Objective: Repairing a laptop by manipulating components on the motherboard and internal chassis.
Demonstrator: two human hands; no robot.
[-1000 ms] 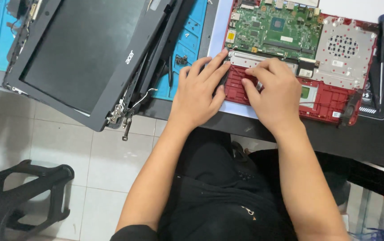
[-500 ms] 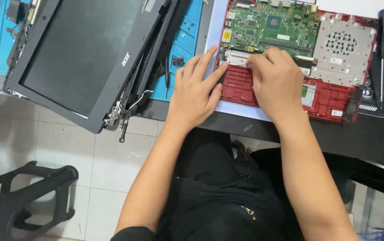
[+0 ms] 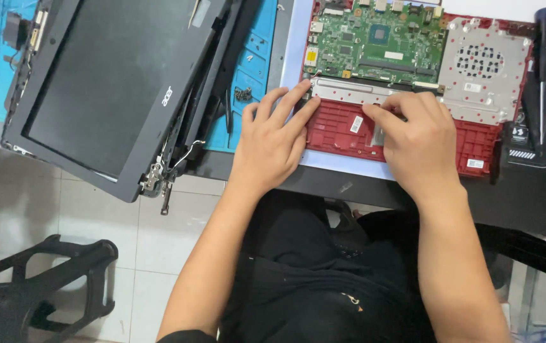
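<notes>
An opened red laptop base lies on the desk with its green circuit board and a silver perforated plate exposed. My left hand rests flat on the base's near left corner, fingers spread and pointing toward a silver bracket. My right hand presses on the red casing just below that bracket, fingers bent, fingertips near its right part. Neither hand holds a tool that I can see.
A detached black laptop screen panel with loose hinges hangs over the desk's left edge on a blue work mat. A screwdriver lies on a black mat at the right. A black stool stands on the tiled floor.
Both hands shifted slightly along the red base; the right hand moved up toward the silver bracket and the left hand's fingers stretched further over it.
</notes>
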